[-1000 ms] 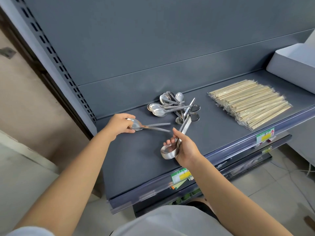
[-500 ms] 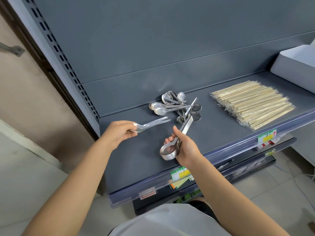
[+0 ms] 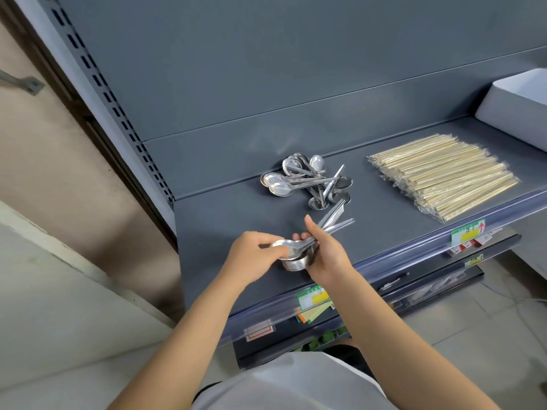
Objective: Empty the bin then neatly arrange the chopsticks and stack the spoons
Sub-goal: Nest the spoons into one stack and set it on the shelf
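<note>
Spoon [image 3: 287,246] now atop stack [image 3: 296,263]

I have just one view: a wide-angle camera worn on the person's head, facing forward and down, close over the dark grey metal shelf [image 3: 222,220], whose front edge slants across the frame, pale floor [image 3: 473,335] below.

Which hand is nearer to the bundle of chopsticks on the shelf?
Right. The right hand grips the spoon stack down-left of the chopsticks; the left hand sits beyond it, further left, holding the top spoon.
</note>
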